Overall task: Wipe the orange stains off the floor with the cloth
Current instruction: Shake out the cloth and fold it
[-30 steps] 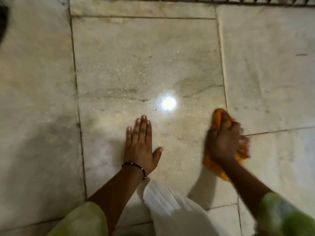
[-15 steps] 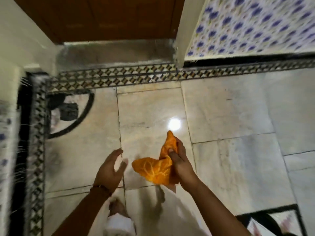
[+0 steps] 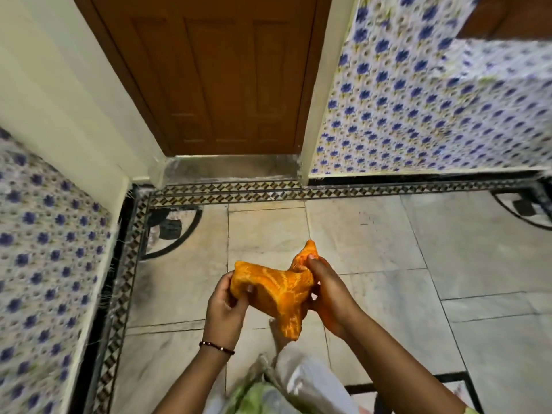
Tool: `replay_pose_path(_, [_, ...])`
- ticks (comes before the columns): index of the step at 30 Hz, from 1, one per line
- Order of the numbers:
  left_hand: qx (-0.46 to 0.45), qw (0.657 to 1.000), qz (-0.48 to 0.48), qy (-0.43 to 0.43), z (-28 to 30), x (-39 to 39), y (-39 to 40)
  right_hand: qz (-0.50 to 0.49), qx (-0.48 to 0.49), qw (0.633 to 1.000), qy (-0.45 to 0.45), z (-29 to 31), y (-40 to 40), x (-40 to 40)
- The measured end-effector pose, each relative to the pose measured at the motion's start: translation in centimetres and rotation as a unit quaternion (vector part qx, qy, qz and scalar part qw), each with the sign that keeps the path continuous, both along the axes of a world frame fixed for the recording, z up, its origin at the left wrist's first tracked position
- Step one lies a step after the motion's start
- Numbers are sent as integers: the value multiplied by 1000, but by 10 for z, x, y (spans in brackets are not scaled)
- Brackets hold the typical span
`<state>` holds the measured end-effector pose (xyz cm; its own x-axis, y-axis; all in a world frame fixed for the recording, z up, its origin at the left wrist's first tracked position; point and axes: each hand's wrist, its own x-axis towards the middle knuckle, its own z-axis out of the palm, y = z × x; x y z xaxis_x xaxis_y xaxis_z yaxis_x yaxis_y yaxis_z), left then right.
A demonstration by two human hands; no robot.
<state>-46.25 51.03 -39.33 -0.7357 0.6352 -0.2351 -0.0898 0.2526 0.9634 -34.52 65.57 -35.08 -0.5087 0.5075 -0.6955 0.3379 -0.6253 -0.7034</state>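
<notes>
I stand over the pale marble floor (image 3: 373,234) and hold an orange patterned cloth (image 3: 274,289) in the air at waist height. My left hand (image 3: 225,309) grips the cloth's left end, with fingers curled round it. My right hand (image 3: 328,294) pinches its right end, thumb on the upper corner. The cloth hangs bunched between both hands. No orange stain shows on the floor tiles in view.
A brown wooden door (image 3: 215,73) is straight ahead above a grey threshold (image 3: 230,168). Blue-flowered cloth covers furniture at the left (image 3: 38,264) and right (image 3: 433,109). A patterned border strip (image 3: 268,191) runs along the floor's edge. My foot (image 3: 279,333) and pale trousers show below.
I have risen from kneeling to standing. The right hand lifted the cloth off the floor, and the left hand left the floor and took hold of the cloth's other end.
</notes>
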Motion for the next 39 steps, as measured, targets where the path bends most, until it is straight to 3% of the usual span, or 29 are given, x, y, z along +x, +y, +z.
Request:
replay_pose_path(4, [53, 998, 27, 36, 34, 13, -40, 40, 45, 998, 11, 28, -53, 20])
replay_pose_path(6, [75, 996, 8, 57, 58, 19, -68, 70, 128, 988, -52, 37, -86, 34])
replay_pose_path(9, [92, 992, -39, 72, 92, 30, -108, 134, 339, 916, -170, 45, -128, 55])
replay_pose_path(11, [82, 986, -85, 115, 110, 37, -131, 150, 427, 882, -130, 61, -155, 62])
replay_pose_path(14, [52, 968, -153, 192, 136, 49, -159, 178, 430, 884, 28, 95, -188, 66])
replay_pose_path(16, [44, 954, -186, 231, 147, 56, -176, 218, 421, 877, 75, 114, -204, 70])
replay_pose_path(21, [-11, 930, -237, 280, 176, 72, -207, 310, 474, 822, 57, 139, -225, 90])
replay_pose_path(25, [-86, 883, -246, 391, 189, 83, -220, 342, 527, 777, -22, 151, -229, 116])
replay_pose_path(30, [-161, 787, -221, 553, 197, 99, -227, 317, 508, 801, -2, 173, -217, 155])
replay_pose_path(32, [-182, 737, -218, 613, 198, 99, -228, 343, 548, 762, -36, 181, -211, 168])
replay_pose_path(34, [-197, 715, -204, 638, 204, 98, -232, 361, 594, 714, -82, 187, -202, 183])
replay_pose_path(39, [-113, 793, -153, 579, 218, 115, -238, 409, 584, 673, -198, 204, -178, 217])
